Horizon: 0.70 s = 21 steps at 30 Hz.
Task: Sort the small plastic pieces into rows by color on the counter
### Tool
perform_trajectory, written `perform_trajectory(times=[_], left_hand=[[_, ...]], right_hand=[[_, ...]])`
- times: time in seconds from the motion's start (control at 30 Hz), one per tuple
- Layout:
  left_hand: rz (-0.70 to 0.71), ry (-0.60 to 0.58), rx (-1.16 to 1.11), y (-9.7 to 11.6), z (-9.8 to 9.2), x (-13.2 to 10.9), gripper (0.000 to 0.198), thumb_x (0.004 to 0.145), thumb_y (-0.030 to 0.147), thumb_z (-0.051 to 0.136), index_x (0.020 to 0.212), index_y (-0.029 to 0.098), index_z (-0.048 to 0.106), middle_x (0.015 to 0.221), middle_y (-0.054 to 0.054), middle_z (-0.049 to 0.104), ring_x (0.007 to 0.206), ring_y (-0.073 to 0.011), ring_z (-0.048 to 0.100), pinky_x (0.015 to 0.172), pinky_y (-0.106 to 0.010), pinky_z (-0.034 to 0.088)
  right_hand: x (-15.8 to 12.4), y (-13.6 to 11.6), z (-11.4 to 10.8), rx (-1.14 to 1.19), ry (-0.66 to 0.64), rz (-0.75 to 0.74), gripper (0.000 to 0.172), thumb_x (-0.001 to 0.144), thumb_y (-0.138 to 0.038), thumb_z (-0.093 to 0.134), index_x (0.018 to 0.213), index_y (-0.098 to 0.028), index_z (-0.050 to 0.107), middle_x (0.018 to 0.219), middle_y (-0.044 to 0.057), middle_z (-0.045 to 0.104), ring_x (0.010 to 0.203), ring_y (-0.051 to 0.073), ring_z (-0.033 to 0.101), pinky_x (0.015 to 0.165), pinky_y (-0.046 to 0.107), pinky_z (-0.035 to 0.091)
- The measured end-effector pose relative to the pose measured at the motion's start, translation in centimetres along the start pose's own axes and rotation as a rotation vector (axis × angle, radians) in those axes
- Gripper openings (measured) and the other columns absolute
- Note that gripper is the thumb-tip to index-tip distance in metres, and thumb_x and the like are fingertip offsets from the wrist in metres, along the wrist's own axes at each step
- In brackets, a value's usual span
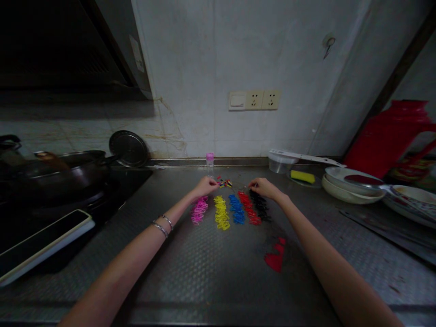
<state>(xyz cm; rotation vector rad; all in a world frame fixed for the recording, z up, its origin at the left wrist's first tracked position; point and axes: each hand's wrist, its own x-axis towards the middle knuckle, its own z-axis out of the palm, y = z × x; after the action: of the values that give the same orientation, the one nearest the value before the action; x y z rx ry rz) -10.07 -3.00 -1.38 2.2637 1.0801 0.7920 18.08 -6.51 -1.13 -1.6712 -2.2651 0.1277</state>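
Five rows of small coloured loops lie on the steel counter: pink, yellow, blue, red and black. Behind them sits a small mixed heap of loops. My left hand is pinched at the edge of that heap, above the pink row. My right hand is pinched above the red and black rows. What either pinch holds is too small to make out. A small clear bottle with a pink cap stands behind the heap.
A red patch lies on the counter near my right forearm. At the left are a dark wok on a stove and a flat black board. Stacked plates, a yellow sponge and a red jug fill the right.
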Motion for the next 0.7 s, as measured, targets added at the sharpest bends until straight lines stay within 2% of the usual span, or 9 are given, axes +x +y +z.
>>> perform_trajectory(times=[0.13,0.23,0.4,0.7], left_hand=[[-0.218,0.211,-0.109,-2.6,-1.8,-1.6,0.036,0.068,0.041,0.055,0.069,0.007,0.068,0.049,0.0,0.053,0.047,-0.0081,0.039,0.047,-0.02,0.027],[-0.299,0.278,-0.188,-3.8,-2.2,-2.6,0.04,0.066,0.046,0.056,0.072,0.008,0.068,0.045,0.003,0.047,0.044,-0.0069,0.034,0.045,-0.02,0.024],[-0.277,0.297,-0.259,-3.9,-2.0,-3.3,0.04,0.066,0.047,0.056,0.069,0.009,0.066,0.043,0.005,0.042,0.042,-0.0061,0.03,0.044,-0.021,0.021],[-0.267,0.344,-0.273,-4.2,-1.9,-3.4,0.036,0.066,0.045,0.056,0.065,0.01,0.065,0.042,0.005,0.041,0.042,-0.0065,0.031,0.045,-0.021,0.022]], right_hand=[[0.3,-0.6,0.1,0.03,0.014,-0.024,0.024,0.073,-0.017,0.05,0.087,-0.018,0.069,0.086,0.004,0.069,0.076,0.014,0.061,0.067,0.019,0.042],[0.7,-1.4,0.2,0.06,0.032,-0.059,0.024,0.072,-0.016,0.05,0.087,-0.018,0.069,0.086,0.004,0.069,0.075,0.014,0.06,0.067,0.019,0.043],[1.7,-3.5,0.7,0.055,0.013,-0.095,0.022,0.073,-0.019,0.05,0.086,-0.019,0.069,0.086,0.003,0.069,0.077,0.014,0.061,0.068,0.02,0.042],[2.9,-7.5,1.6,-0.115,-0.027,0.048,0.023,0.077,-0.03,0.049,0.09,-0.024,0.067,0.092,0.005,0.067,0.086,0.018,0.06,0.064,0.021,0.041]])
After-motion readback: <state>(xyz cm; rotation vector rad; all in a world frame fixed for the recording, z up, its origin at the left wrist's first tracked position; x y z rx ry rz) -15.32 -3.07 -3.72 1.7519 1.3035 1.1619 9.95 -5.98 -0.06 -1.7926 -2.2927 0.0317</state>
